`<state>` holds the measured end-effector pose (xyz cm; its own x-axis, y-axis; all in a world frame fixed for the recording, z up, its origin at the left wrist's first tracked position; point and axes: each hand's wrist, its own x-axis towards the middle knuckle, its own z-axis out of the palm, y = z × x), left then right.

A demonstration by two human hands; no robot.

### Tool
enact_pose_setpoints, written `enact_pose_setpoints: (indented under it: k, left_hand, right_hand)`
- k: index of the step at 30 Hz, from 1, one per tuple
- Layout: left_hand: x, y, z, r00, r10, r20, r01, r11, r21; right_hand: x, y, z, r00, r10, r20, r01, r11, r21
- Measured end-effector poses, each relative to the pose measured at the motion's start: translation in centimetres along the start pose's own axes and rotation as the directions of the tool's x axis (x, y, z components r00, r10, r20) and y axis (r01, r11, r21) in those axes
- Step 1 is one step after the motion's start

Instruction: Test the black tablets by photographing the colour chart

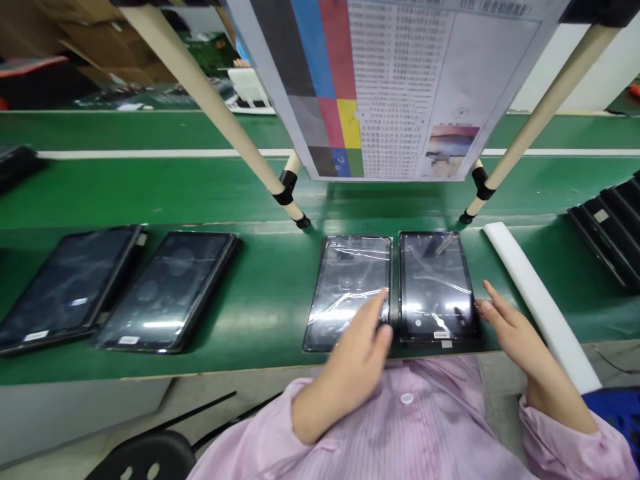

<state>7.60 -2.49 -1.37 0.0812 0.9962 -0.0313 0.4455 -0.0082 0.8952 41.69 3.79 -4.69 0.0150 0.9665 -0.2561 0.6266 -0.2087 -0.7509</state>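
Note:
Two tablets in clear film lie side by side on the green bench before me. Over the lower right corner of the left tablet [340, 287] hovers my left hand [355, 357], index finger and thumb apart, holding nothing; whether it touches the glass I cannot tell. The right tablet [435, 283] has small round icons and a white label near its lower edge. My right hand [515, 333] is beside that tablet's right edge, fingers stretched out, one fingertip at or very near the edge.
Stacked tablets [175, 287] lie to the left, with another stack [70, 287] beyond. A printed chart [400, 93] hangs on a pipe frame [215, 100] behind the tablets. A white foam strip [543, 300] and a row of black devices [610, 227] are at right.

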Motion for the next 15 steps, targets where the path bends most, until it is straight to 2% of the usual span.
enact_pose_setpoints:
  k: [2, 4, 6, 9, 12, 15]
  left_hand:
    - [0.8, 1.7, 2.6, 0.971, -0.053, 0.232, 0.053, 0.999, 0.008]
    - [2.0, 2.4, 4.5, 0.946, -0.111, 0.306, 0.115, 0.993, 0.005]
    - [2.9, 2.5, 5.6, 0.952, -0.147, 0.267, 0.167, 0.985, -0.053]
    - [3.2, 2.3, 6.1, 0.970, -0.157, 0.187, 0.191, 0.966, -0.176]
    - [2.6, 2.6, 5.8, 0.970, -0.126, 0.206, 0.178, 0.950, -0.257]
    - [2.3, 3.5, 5.1, 0.978, -0.083, 0.189, 0.158, 0.891, -0.425]
  right_hand:
    - [-0.2, -1.6, -0.3, 0.997, 0.052, 0.055, -0.053, 0.999, 0.008]
    - [-0.4, -3.0, -0.5, 0.994, 0.071, 0.088, -0.072, 0.997, 0.008]
    - [-0.6, -4.1, -0.5, 0.993, 0.061, 0.102, -0.062, 0.998, 0.001]
    - [-1.1, -4.8, -0.6, 0.991, 0.028, 0.131, -0.030, 0.999, 0.015]
    - [-1.6, -5.2, -1.4, 0.982, -0.030, 0.184, 0.023, 0.999, 0.040]
    - [-1.3, -5.5, -2.5, 0.984, -0.026, 0.176, 0.004, 0.993, 0.119]
